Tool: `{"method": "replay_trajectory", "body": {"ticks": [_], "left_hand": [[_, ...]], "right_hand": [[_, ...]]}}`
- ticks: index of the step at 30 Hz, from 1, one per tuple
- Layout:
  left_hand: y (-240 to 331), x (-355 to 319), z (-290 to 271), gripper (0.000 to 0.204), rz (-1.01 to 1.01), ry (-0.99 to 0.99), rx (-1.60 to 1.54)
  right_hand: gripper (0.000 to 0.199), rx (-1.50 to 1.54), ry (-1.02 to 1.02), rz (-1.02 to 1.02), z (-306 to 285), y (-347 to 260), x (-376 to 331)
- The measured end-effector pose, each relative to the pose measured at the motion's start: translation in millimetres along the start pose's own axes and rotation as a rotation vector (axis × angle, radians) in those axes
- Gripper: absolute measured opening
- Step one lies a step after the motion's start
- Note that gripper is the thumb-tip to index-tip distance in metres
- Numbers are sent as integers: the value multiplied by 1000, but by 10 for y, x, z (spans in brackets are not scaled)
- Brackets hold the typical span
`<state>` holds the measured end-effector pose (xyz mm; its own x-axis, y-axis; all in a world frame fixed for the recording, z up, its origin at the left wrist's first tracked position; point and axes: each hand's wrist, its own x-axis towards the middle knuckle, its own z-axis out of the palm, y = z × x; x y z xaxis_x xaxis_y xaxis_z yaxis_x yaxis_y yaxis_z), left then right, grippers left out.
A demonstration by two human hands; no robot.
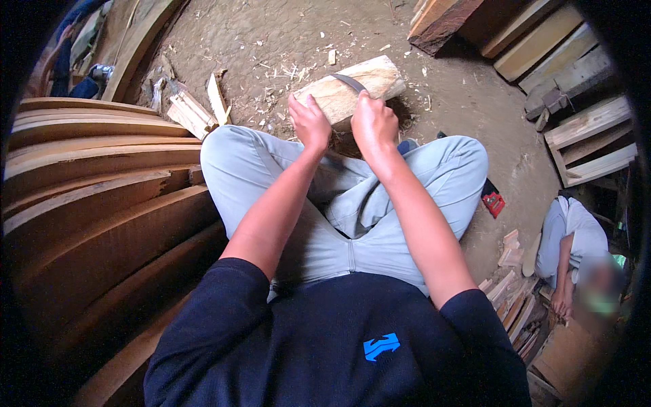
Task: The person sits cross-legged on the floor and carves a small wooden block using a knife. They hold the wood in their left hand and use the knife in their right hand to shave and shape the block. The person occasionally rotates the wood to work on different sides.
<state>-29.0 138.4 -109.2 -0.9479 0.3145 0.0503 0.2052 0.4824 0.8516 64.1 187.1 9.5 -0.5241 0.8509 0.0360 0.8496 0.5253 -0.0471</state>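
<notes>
I sit cross-legged on a dirt floor in light grey trousers. A pale chunk of wood (366,83) lies in front of my knees. My left hand (308,121) grips its near left end. My right hand (373,123) is closed on a tool whose dark curved blade (349,83) lies across the top of the block. The tool's handle is hidden inside my fist.
Curved wooden planks (95,197) are stacked at my left. Split sticks (193,112) and chips lie on the dirt. Boards and pallets (583,129) stand at the upper right. Another person (576,251) sits at the right near small cut pieces (512,298). A small red object (493,201) lies by my knee.
</notes>
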Motion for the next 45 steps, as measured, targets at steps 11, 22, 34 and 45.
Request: {"method": "replay_trajectory", "body": {"ticks": [11,22,34,45], "left_hand": [[3,-40,5,56,0,-6,27],[-61,-15,29,56,21,13,-8],[-73,-34,36,53,45,31,15],[-27,-24,6,54,23,6,17]], "right_hand": [[19,84,-88,5,-34,-48,276],[20,29,-39,-43,4,33,152],[19,19,-55,-59,-36,35,121],[14,-115,74,-64,172,-54,49]]}}
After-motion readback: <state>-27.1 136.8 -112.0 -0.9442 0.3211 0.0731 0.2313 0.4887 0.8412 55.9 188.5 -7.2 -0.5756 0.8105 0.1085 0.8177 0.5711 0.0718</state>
